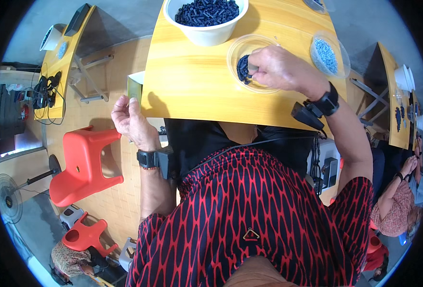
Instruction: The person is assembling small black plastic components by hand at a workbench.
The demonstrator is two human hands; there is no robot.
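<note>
My right hand [276,67] reaches over a shallow clear plastic bowl [235,45] on the yellow table. Its fingers are pinched together beside small black pieces [243,70] in the bowl; what is between the fingertips is hidden. Just off the table's left edge is my left hand [134,122], raised with fingers curled and thumb pressed in. I cannot make out anything in it. A white tub [206,34], heaped with short black tubular pieces [206,13], stands at the far side. At the right, a clear tub [338,71] holds small light-blue pieces [325,56].
The yellow wooden table [187,91] is in front of me. An open box [135,88] sits by its left edge. A red plastic chair [84,162] and a fan [9,198] are at left. Other people [397,208] sit at right, near another table [397,122].
</note>
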